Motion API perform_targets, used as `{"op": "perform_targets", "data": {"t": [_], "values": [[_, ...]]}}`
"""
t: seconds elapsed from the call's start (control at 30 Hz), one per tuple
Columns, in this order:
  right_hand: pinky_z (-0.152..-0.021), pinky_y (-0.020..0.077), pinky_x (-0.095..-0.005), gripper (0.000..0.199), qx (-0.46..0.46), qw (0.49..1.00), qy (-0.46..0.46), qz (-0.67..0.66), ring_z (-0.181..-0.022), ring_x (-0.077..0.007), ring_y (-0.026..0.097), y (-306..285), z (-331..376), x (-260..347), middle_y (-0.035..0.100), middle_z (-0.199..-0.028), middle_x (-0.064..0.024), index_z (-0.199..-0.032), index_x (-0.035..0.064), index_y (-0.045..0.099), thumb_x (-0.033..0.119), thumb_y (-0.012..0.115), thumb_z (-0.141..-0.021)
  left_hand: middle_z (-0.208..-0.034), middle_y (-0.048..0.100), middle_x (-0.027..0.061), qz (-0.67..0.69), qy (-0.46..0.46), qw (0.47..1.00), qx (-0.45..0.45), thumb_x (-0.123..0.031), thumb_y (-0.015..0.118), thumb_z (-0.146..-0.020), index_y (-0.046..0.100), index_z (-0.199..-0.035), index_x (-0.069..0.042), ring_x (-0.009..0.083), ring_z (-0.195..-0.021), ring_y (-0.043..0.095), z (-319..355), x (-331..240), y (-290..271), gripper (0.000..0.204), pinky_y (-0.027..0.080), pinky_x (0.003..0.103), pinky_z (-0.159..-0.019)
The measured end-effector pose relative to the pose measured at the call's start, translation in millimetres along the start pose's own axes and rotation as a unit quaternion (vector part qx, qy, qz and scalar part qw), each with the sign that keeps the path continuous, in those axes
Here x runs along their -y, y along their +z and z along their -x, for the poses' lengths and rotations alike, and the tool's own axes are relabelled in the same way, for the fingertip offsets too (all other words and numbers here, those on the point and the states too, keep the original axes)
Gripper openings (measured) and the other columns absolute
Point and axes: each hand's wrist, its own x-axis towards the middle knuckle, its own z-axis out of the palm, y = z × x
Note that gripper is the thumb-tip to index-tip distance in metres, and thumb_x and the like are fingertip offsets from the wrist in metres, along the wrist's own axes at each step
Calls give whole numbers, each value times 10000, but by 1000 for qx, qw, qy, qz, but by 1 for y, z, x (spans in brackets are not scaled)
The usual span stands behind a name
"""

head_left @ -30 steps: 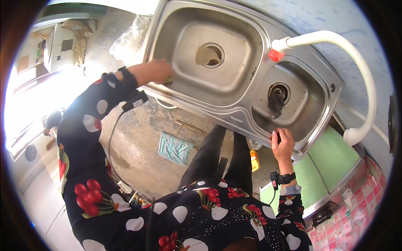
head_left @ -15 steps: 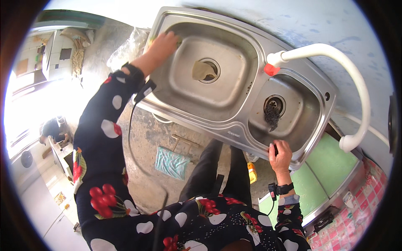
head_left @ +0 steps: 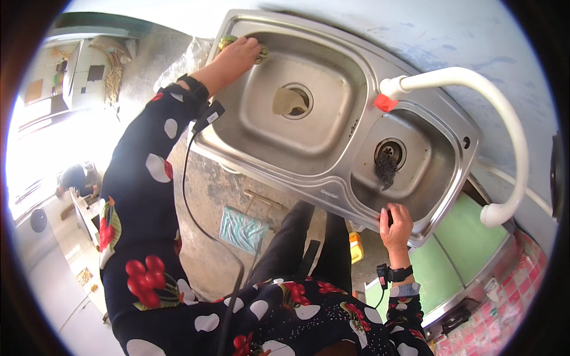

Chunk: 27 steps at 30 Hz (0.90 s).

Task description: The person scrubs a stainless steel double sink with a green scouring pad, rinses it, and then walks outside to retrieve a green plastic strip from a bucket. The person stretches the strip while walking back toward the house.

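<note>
Your left hand (head_left: 237, 56) is at the far left corner of the brushed stainless-steel double sink (head_left: 267, 171), its fingers curled down over a patterned green-and-yellow pad (head_left: 262, 55) that pokes out on both sides of them. The middle of the pad is hidden under your hand, so you cannot tell whether it is a sponge or a folded cloth. Your right hand (head_left: 396, 228) rests on the near rim of the small basin, fingers partly bent and thumb a little apart; a dark patch shows between them, and you cannot tell whether it is a held thing or shadow.

To the right of your left fingers and nearer you, a flat beige piece (head_left: 285, 102) covers part of the large basin's drain. Just beyond your right fingers, a dark grey clump of scouring mesh (head_left: 386, 173) lies partly over the small drain. Farther beyond them arches a white plastic pipe (head_left: 496, 92) with a red nozzle (head_left: 386, 102).

Left of your right fingers, a small line of lettering (head_left: 329, 193) marks the sink's front edge, blurred. Below, the sink partly hides a yellow container (head_left: 355, 248). Left of your left fingers, glare washes out a clear plastic bag (head_left: 185, 64).
</note>
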Motion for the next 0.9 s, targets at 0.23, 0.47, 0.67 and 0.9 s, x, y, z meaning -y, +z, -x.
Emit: {"op": "perform_targets", "data": {"t": [0.23, 0.47, 0.67, 0.9], "values": [[-644, 442, -393, 157, -6, 1000, -17, 5, -742, -315, 548, -1, -1, 0, 577, -804, -121, -849, 14, 574, 156, 581, -782, -1002, 565, 62, 165, 40, 955, 241, -114, 603, -697, 686, -833, -107, 251, -987, 486, 56, -82, 0, 160, 408, 339, -849], [-637, 441, -394, 148, -5, 1000, -21, -11, -731, -313, 547, -3, -1, 1, 571, -792, -121, -844, 15, 570, 152, 579, -789, -1025, 601, 154, 467, -24, 771, 432, -129, 589, -682, 665, -942, -71, 304, -981, 560, 47, -69, -42, 277, 451, 393, -809], [-650, 447, -396, 146, 7, 1000, -17, -5, -755, -311, 550, -3, -2, 3, 581, -803, -122, -835, 12, 575, 149, 573, -784, -898, 546, 132, 455, -355, 815, -56, -109, 573, -698, 607, -949, -66, 317, -903, 520, 45, -11, -74, 257, 434, 414, -790], [-657, 452, -395, 139, 23, 1000, -20, 7, -760, -312, 556, 0, -2, 1, 587, -818, -122, -839, 16, 583, 139, 566, -779, -965, 506, 67, 264, -354, 879, -180, -65, 544, -718, 541, -978, -80, 268, -957, 481, 7, 25, -32, 260, 438, 391, -769]]}}
